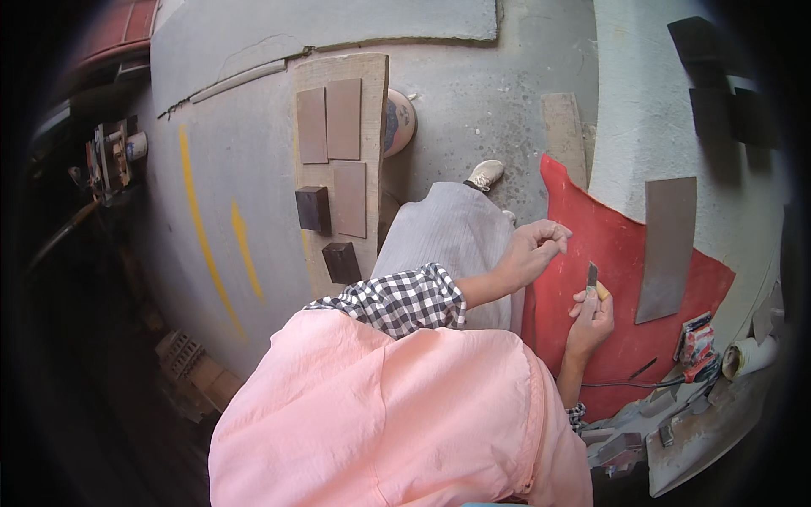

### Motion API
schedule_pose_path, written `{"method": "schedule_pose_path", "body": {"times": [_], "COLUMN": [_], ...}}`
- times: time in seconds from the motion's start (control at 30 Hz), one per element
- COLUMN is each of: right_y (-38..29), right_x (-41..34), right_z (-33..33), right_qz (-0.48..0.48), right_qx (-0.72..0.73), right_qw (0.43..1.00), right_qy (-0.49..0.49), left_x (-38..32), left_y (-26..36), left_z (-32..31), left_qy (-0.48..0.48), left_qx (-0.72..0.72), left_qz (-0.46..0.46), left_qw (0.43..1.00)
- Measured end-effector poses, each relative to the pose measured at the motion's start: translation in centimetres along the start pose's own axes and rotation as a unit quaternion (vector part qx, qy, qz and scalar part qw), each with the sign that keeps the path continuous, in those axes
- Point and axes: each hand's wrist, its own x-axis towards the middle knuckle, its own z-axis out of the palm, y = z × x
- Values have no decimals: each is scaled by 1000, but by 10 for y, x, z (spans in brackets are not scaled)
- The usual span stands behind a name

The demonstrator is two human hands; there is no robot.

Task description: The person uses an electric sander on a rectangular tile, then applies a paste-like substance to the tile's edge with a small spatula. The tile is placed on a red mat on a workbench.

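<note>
My right hand [592, 318] grips a short dark blade [592, 275] with a slanted tip, pointing up and away from me. Something yellow [602, 291], perhaps a finger cover, shows at one fingertip. My left hand [533, 251] hovers to the left and farther forward, fingers curled in and thumb close to them; I see nothing in it. Both hands are over or beside a red sheet [589, 253] draped on the work surface. Right of my hands, a flat grey-brown tile [667, 250] lies partly on that sheet, touched by neither hand.
On my left, a wooden board [374, 70] bears several brown tiles [344, 119] and two dark blocks [342, 263]. A bucket [398, 123] stands beside it. At right are a red-handled tool with a cord [700, 369], a white container [751, 357] and a curved panel [703, 437].
</note>
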Motion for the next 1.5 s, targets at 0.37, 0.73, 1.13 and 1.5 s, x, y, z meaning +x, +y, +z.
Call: {"method": "schedule_pose_path", "body": {"times": [0.37,0.73,1.13,1.5], "right_y": [21,54,118,118], "right_x": [24,-3,-21,-23], "right_z": [-51,-107,-119,-114], "right_qz": [40,11,60,59], "right_qx": [-181,-131,170,158], "right_qw": [980,990,983,984], "right_qy": [-71,-52,46,51], "left_x": [-49,-60,-5,28], "left_y": [-55,-83,-70,-96], "left_z": [-3,11,76,120], "left_qy": [16,43,92,111], "left_qx": [4,98,210,280], "left_qz": [-168,-47,211,201], "left_qw": [986,993,950,932]}}
